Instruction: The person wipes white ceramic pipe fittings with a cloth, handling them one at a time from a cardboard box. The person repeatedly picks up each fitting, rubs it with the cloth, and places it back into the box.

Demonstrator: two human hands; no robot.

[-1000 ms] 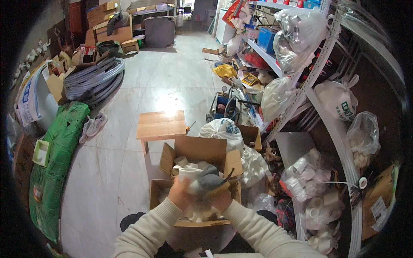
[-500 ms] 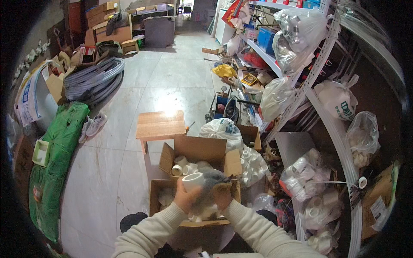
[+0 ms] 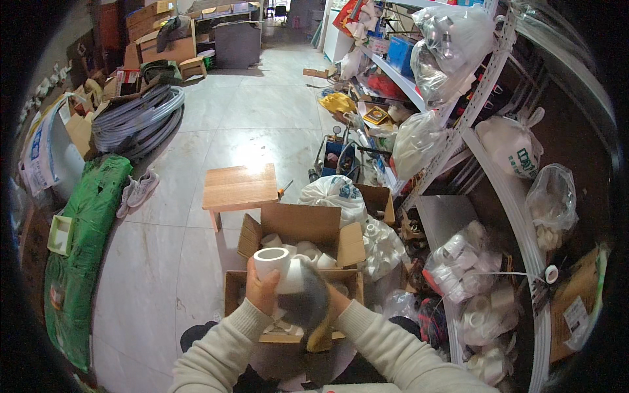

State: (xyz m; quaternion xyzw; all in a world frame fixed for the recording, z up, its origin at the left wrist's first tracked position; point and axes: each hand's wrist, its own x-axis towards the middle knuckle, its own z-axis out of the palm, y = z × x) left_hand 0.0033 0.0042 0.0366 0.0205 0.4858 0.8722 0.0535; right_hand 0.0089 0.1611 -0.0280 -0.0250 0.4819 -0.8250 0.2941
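The white pipe fitting point(image 3: 272, 263) has risen leftward; the blurred gray cloth point(image 3: 305, 304) hangs lower. The left hand point(image 3: 263, 288) grips the fitting above the near cardboard box point(image 3: 234, 292); the right hand's point(image 3: 337, 301) grip, partly cloth-hidden, I cannot tell.

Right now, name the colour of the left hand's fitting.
The fitting is white, clearest in the head view.

I see a plain white pipe fitting point(image 3: 289, 278) and a dark grey cloth point(image 3: 310, 298), mustard at its lower end. The cardboard boxes point(image 3: 301, 219) read brown to me, the bundle point(image 3: 92, 249) green.
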